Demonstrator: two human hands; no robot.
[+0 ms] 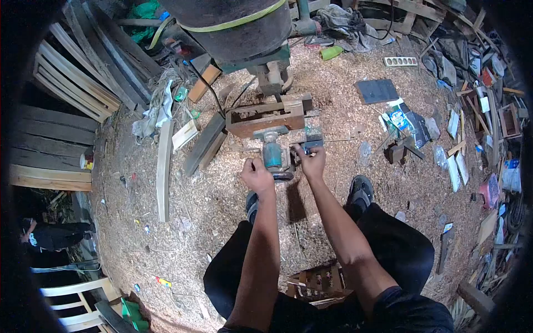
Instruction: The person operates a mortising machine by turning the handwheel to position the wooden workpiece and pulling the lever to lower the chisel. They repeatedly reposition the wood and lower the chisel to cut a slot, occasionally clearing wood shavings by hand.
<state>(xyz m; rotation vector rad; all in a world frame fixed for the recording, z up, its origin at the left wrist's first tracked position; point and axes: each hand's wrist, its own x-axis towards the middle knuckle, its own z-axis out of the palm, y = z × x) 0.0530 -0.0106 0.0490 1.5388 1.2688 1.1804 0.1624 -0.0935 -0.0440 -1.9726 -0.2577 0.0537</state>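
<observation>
In front of me stands a machine with a green cylindrical part (272,155) and a dark handwheel (282,176) at its near end. My left hand (258,176) is curled closed just left of the wheel; whatever its fingers grip is hidden. On the other side, my right hand (311,161) has its fingers bent against the machine's right side, beside a dark block (312,143). What they pinch there is too small to make out. Beyond both hands, a trough-like wooden piece (266,126) lies across the machine, below a metal head (270,77).
A large dark machine body (227,28) with a yellow-green band hangs ahead. Wood shavings cover the floor (194,233). Boards (164,172) lie at left, a power strip (400,61) and a dark panel (377,91) at right. A person (58,236) is at far left.
</observation>
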